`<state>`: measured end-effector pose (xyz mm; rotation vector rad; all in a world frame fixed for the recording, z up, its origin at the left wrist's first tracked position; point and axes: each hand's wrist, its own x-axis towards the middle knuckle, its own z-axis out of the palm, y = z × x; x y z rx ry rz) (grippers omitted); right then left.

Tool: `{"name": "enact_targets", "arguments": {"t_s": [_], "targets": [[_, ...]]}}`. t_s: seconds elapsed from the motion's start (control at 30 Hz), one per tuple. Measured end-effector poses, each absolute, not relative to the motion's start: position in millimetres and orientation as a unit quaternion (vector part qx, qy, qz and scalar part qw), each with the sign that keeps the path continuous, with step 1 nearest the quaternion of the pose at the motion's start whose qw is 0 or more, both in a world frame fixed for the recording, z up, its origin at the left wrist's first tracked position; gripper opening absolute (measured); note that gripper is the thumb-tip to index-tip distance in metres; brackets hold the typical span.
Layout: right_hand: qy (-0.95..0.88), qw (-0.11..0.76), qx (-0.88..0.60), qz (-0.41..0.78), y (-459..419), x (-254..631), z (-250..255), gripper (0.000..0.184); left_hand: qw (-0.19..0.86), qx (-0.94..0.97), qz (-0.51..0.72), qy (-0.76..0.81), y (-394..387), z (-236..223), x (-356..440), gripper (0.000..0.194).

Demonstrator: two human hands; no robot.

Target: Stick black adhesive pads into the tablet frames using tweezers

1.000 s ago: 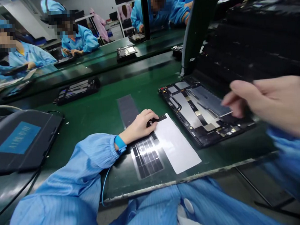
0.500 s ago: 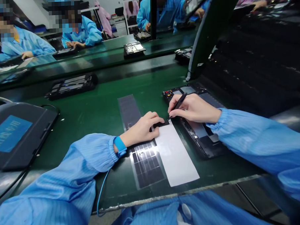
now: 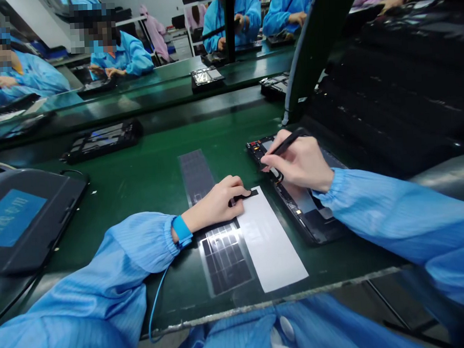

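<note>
- Right-hand fingers, closed around a slim black pen-shaped tool, its tip low over the corner of an opened black tablet frame with exposed inner parts, just to the right of a long white rectangular paper sheet
- Left-hand fingers, curved together and pressed down on a narrow black adhesive strip, lying across the far end of the white rectangular paper sheet
- Left hand, resting just left of that far end; right hand, well to the right of the sheet, over the tablet frame
- Bright blue wrist strap on the left wrist, with a thin blue cord hanging near the sheet's left side
- Dark gridded adhesive sheet, touching the sheet's left edge, and a plain dark grey strip, farther up on the same side
- Black tablet case with a blue label, well left of the sheet
- Co-workers in blue smocks, far beyond the sheet, across a green workbench
</note>
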<state>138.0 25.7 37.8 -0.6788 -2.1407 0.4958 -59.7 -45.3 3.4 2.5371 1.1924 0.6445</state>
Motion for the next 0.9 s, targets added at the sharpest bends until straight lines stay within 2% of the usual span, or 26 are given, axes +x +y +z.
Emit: {"name": "enact_targets", "arguments": {"t_s": [0.17, 0.27, 0.4, 0.53, 0.6, 0.77, 0.9], "targets": [[-0.783, 0.459, -0.329, 0.259, 19.4, 157.1, 43.7, 0.022, 0.152, 0.862, 0.227, 0.428, -42.3, 7.3, -55.2, 0.023], [-0.76, 0.482, -0.34, 0.272, 14.9, 162.5, 33.3, 0.024, 0.129, 0.841, 0.289, 0.44, -34.6, 11.9, -46.0, 0.016], [-0.762, 0.478, -0.336, 0.281, 12.4, 161.9, 19.5, 0.022, 0.135, 0.82, 0.376, 0.41, -26.4, 11.3, -30.0, 0.018], [-0.771, 0.465, -0.335, 0.277, 12.5, 161.5, 16.7, 0.021, 0.171, 0.829, 0.384, 0.369, -25.4, 4.0, -23.1, 0.022], [-0.781, 0.462, -0.333, 0.256, 13.0, 161.4, 17.3, 0.021, 0.178, 0.828, 0.386, 0.367, -25.8, 1.8, -23.5, 0.023], [-0.832, 0.474, -0.263, 0.115, 10.9, 159.2, 19.4, 0.02, 0.193, 0.838, 0.377, 0.343, -26.1, 0.7, -24.8, 0.025], [-0.871, 0.442, -0.202, 0.069, 6.1, 158.2, 19.1, 0.019, 0.196, 0.851, 0.365, 0.323, -24.5, -0.2, -25.5, 0.026]]}}
